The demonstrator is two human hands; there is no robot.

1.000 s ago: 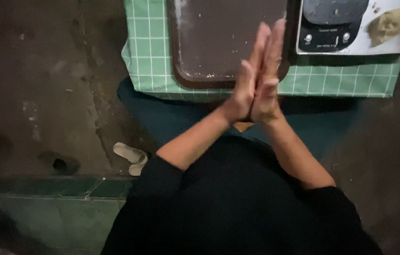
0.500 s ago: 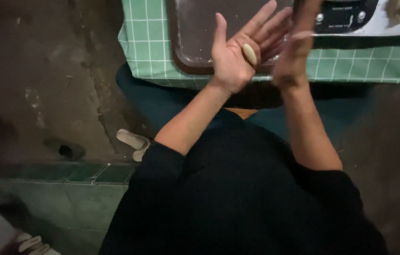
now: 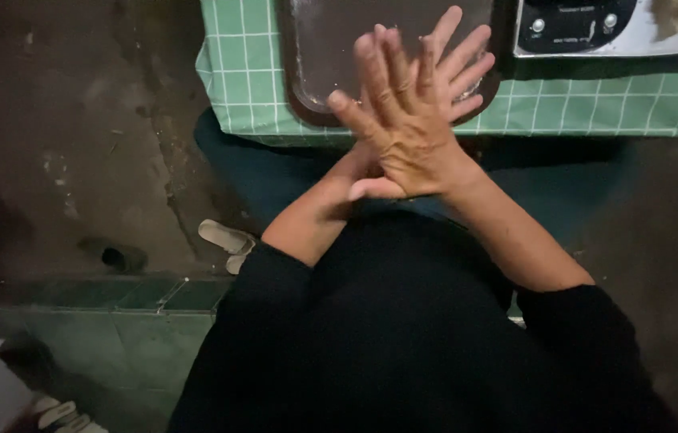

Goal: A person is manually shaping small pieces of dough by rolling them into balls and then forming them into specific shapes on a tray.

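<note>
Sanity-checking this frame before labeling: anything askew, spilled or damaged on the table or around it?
Nothing spilled or damaged. The right hand lies crossed flat over the left hand above the dark tray, which looks lightly dusted. The checked green cloth lies flat, the scale square on it. A sandal sits on the floor.

Matt dark tray (image 3: 331,48), checked green cloth (image 3: 579,104), glossy plastic scale (image 3: 579,24), rough concrete floor (image 3: 74,120).

The right hand (image 3: 403,140) lies flat atop the left hand (image 3: 455,60), both above the tray's (image 3: 315,56) near edge, with a scale (image 3: 571,24) to its right.
</note>
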